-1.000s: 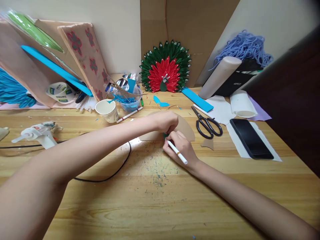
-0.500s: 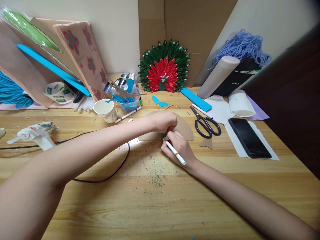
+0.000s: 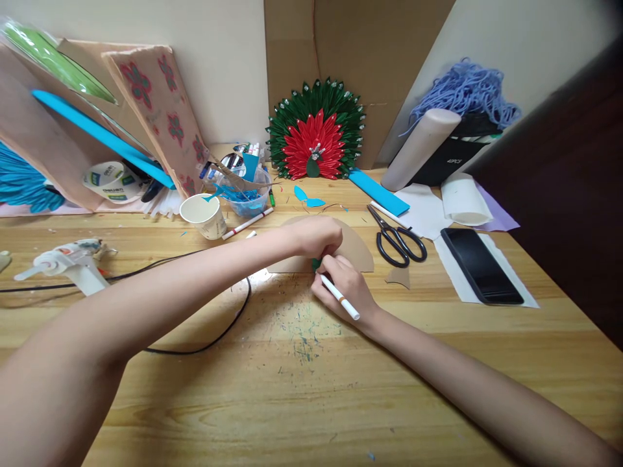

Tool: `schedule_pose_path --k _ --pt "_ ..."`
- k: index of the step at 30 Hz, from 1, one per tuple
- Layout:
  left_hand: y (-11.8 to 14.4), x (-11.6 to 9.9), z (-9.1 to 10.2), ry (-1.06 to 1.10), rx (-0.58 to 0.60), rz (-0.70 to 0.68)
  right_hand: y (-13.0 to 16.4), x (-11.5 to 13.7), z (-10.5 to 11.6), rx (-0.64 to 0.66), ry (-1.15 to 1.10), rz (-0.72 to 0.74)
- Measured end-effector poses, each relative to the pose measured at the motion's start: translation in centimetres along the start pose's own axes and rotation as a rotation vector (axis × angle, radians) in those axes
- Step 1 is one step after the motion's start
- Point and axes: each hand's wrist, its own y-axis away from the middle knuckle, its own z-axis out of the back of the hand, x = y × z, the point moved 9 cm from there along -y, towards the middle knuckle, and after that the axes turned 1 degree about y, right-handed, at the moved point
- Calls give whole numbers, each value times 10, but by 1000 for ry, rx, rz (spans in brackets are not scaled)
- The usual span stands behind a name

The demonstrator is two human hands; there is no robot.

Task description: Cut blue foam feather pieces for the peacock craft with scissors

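Both forearms are bare from elbow to wrist; no sleeve reaches into view; the left hand (image 3: 316, 235), toward twelve o'clock, and the right hand (image 3: 346, 285), toward four o'clock of it, are ungloved; slender fingers, short unpainted nails.

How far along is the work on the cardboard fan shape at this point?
Done: the cardboard half-circle is cut, scissors set aside. In hand: left hand pins a small green piece at its lower edge; right hand works there with a white marker. Left: its face is bare, unlike the petalled peacock fan.
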Motion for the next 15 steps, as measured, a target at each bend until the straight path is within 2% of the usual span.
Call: schedule_pose_path --k 9,15 --pt "3 0 1 72 12 23 2 2 2 3 -12 0" --pt "4 0 1 43 27 46 4 1 3 12 -6 -6"
